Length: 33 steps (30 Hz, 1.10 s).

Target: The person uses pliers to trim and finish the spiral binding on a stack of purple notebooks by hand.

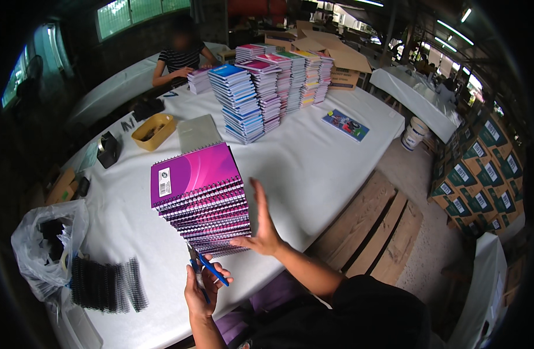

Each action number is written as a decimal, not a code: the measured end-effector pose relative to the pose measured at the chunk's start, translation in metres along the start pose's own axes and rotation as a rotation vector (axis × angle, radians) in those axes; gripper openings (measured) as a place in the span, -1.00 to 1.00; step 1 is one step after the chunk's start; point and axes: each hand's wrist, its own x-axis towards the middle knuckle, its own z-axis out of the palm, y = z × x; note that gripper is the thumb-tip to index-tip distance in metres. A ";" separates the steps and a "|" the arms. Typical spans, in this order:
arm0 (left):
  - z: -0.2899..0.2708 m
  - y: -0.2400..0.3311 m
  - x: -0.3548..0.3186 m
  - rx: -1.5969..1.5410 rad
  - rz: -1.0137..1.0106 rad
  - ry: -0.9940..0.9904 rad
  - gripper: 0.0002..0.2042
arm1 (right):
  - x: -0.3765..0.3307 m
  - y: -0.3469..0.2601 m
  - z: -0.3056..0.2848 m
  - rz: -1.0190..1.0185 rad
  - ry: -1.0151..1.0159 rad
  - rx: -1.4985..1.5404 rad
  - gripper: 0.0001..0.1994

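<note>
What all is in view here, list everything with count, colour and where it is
Spiral notebook stack: one tall pile, purple covers, near table edge.
Notebook stacks: several piles, blue, pink and green, far end of table.
Loose notebook: one, blue, alone at right of table.
Grey notebook: one, beside the tray.
Tray: one, yellow, left of centre.
Spiral bindings: one bundle, black, near left edge.
Plastic bag: one, clear, far left.
Bucket: one, white, on floor.
Cartons: many, green and brown, stacked at right.
Another person: one, striped top, far side.
Left hand: holds blue-handled pliers.
Right hand: open, flat against purple stack.
</note>
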 end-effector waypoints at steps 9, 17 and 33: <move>0.005 -0.008 0.007 0.021 -0.008 -0.035 -0.45 | -0.142 -0.042 0.021 -0.483 -1.013 1.040 -0.20; 0.003 -0.003 0.000 0.013 0.024 0.003 -0.46 | -0.088 -0.112 -0.009 0.008 -1.553 1.389 -0.23; 0.004 -0.008 0.001 -0.006 0.067 0.014 -0.47 | -0.100 -0.082 -0.013 0.324 -1.586 1.353 -0.64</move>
